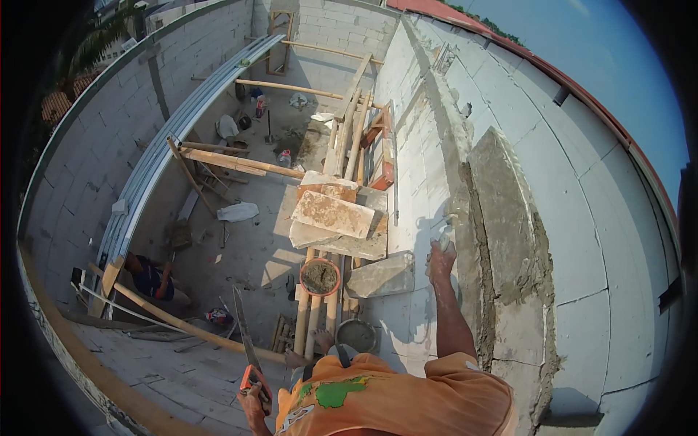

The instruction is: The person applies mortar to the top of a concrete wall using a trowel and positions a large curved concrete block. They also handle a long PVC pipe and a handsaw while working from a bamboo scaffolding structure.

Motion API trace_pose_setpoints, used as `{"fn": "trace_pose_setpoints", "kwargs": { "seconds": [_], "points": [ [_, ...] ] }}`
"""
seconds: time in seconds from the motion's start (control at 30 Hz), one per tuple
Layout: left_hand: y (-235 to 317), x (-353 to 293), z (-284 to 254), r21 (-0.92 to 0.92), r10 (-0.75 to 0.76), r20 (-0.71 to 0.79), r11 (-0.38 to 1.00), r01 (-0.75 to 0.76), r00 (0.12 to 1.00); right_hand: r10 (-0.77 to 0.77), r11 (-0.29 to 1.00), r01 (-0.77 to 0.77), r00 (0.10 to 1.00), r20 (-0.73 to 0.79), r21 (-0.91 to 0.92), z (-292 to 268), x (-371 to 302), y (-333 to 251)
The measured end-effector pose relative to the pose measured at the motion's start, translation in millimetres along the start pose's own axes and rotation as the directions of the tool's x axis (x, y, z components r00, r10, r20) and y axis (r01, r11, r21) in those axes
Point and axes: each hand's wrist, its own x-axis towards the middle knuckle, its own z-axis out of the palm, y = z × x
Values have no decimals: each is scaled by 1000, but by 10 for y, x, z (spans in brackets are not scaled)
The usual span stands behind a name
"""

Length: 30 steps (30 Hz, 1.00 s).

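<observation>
My left hand [252, 402] is closed round the orange handle of a hand saw [244, 330], whose long blade points up and away. At the top of the block wall on the right, my right hand [441, 261] is closed against a pale grey thing [446, 234] that I cannot make out. Beside that hand runs a band of wet mortar [476, 254] along the wall. A grey mortar-coated slab [502, 196] stands just right of the band. Below and left of my right hand, a grey block piece [380, 276] leans by the wall.
Bamboo poles [314, 323] form a scaffold under me, with loose blocks [333, 214] stacked on boards. A round bucket of mortar [320, 276] and a grey bucket [356, 334] stand near my feet. Long metal channels [156, 167] span the left. Another person [153, 276] is on the floor below.
</observation>
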Motion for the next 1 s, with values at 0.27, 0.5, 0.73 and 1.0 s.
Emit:
{"fn": "trace_pose_setpoints", "kwargs": {
  "seconds": [0.27, 0.5, 0.73, 1.0],
  "points": [
    [-3, 119, 110, -19, -17, 3, 1000, 17, 1000, 115, 983, -116, 993, 18, 143, 371, 1501, -1385],
    [-114, -8, 86, -44, -16, -76, 999, 13, 997, 97, 992, -106, 989, 108, 76, 961, 2419, -2345],
    [-93, -291, 171, -103, -25, -129, 995, 12, 991, 24, 999, -17, 990, 141, -49, 874, 2723, -3149],
    [107, -364, 148, -28, -94, -152, 995, 91, 984, 8, 987, 28, 975, 221, -158, 985, 2025, -2422]
  ]
}}
